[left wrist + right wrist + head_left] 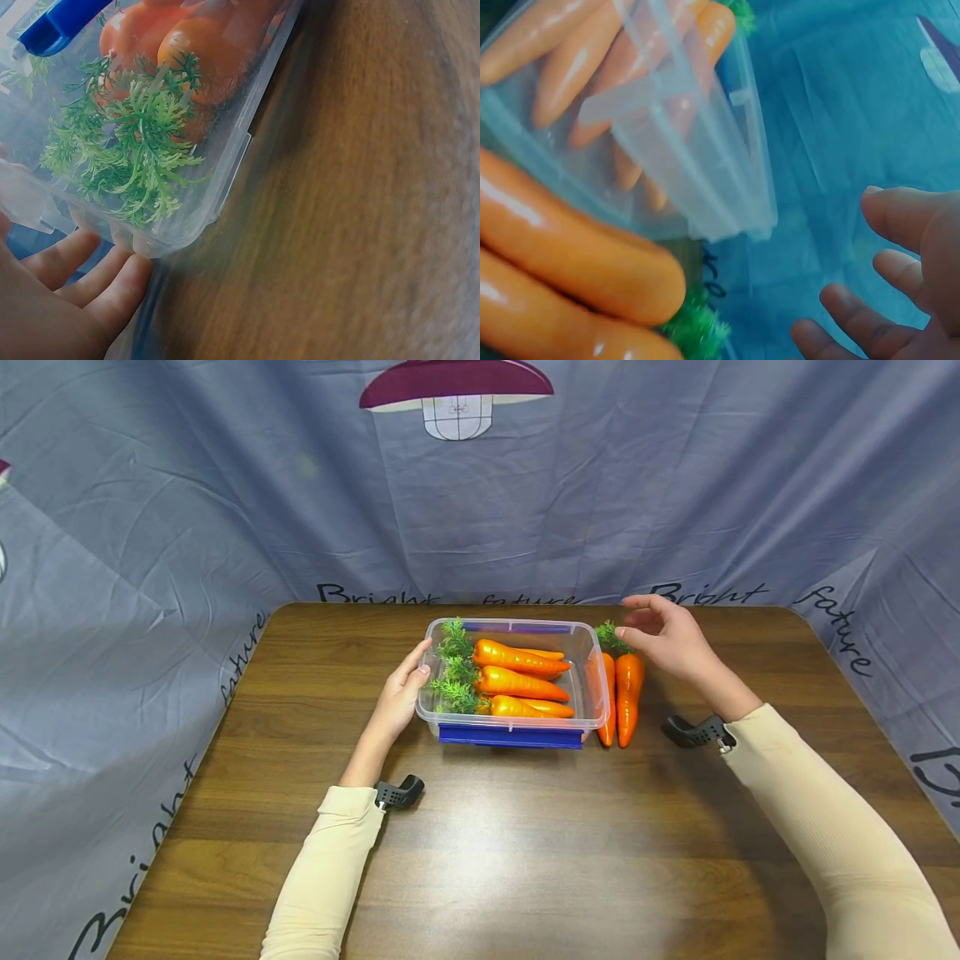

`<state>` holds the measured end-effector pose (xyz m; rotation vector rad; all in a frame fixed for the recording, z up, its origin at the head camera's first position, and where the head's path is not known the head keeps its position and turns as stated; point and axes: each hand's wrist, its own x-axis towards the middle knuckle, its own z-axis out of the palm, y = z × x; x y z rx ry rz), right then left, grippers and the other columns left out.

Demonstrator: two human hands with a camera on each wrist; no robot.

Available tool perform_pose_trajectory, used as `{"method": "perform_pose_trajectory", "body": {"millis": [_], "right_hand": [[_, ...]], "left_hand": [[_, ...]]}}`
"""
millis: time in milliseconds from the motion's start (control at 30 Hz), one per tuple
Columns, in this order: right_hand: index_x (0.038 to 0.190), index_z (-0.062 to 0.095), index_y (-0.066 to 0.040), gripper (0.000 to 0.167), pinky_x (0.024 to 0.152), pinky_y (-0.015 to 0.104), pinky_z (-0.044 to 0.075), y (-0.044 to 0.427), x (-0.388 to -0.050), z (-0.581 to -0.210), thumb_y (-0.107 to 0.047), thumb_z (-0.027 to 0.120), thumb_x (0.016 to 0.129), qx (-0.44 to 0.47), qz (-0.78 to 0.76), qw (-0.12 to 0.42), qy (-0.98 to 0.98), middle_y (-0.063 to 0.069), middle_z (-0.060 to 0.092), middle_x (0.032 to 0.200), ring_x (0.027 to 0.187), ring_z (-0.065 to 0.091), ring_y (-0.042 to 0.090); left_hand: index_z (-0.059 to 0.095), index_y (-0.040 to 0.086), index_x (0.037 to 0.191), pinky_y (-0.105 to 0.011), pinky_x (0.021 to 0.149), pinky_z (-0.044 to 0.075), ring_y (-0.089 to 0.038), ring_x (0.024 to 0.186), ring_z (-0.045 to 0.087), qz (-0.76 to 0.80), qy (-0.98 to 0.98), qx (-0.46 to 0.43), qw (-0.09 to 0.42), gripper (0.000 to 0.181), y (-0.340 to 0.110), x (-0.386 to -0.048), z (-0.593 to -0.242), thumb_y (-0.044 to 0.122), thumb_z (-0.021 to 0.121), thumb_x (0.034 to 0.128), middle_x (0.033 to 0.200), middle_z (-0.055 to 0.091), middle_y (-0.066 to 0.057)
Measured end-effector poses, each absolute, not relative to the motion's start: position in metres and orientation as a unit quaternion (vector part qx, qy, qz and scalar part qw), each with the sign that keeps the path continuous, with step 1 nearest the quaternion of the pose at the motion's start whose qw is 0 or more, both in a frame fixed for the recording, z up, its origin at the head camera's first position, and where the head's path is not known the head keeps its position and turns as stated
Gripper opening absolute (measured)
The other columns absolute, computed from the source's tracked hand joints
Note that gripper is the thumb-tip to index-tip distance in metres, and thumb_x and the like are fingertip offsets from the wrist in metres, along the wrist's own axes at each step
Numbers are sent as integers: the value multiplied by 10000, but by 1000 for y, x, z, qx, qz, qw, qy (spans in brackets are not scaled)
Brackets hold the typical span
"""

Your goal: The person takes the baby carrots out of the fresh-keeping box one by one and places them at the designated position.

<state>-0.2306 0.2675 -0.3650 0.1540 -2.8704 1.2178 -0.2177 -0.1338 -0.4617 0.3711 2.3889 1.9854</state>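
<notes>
A clear plastic food container [512, 721] with blue side clips sits on the table, holding several orange carrots [523, 682] with feathery green tops [455, 670]. My left hand [401, 695] holds its left end, thumb at the rim and fingers against the outer wall; the left wrist view shows those fingers [120, 289] at the container's corner. To the right of the container lie two more carrots [630, 693], tips toward me. My right hand [667, 635] hovers beside their leafy tops, fingers apart and slightly bent, with nothing in its grasp.
The brown wooden table [480, 860] extends toward me from the container. A grey-blue printed curtain [480, 518] hangs behind the table and along both sides. Each wrist carries a black camera mount [693, 731].
</notes>
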Motion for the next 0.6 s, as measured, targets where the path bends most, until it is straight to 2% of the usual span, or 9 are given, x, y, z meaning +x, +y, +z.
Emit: {"method": "perform_pose_trajectory", "body": {"millis": [100,200,233,600], "right_hand": [[1434,525,-44,508,923,276,551,257,-233,-361,-221,666,980,65,390,4,-919,274,629,1335,1204,629,399],[1438,521,-53,498,1012,534,528,246,-236,-358,-206,659,986,76,390,-4,-918,266,614,1361,1219,620,411],[1439,521,-53,496,1024,564,519,243,-237,-357,-198,660,985,80,390,-7,-917,268,609,1367,1225,617,417],[1440,518,-58,514,1036,577,500,210,-247,-357,-190,685,973,124,390,-42,-911,256,607,1361,1235,596,418]], "left_hand": [[345,67,1587,-511,1298,209,-339,1565,252,637,761,120,7,505,-134,-217,-461,116,395,1087,1677,307,-124],[344,64,1587,-512,1298,208,-340,1565,250,637,761,120,9,504,-134,-217,-461,120,394,1089,1678,303,-126],[345,63,1586,-512,1298,208,-340,1565,251,637,761,120,10,503,-134,-217,-461,121,395,1089,1678,304,-125],[343,81,1590,-505,1294,227,-336,1559,266,638,760,120,13,503,-134,-217,-461,130,394,1092,1679,305,-113]]}}
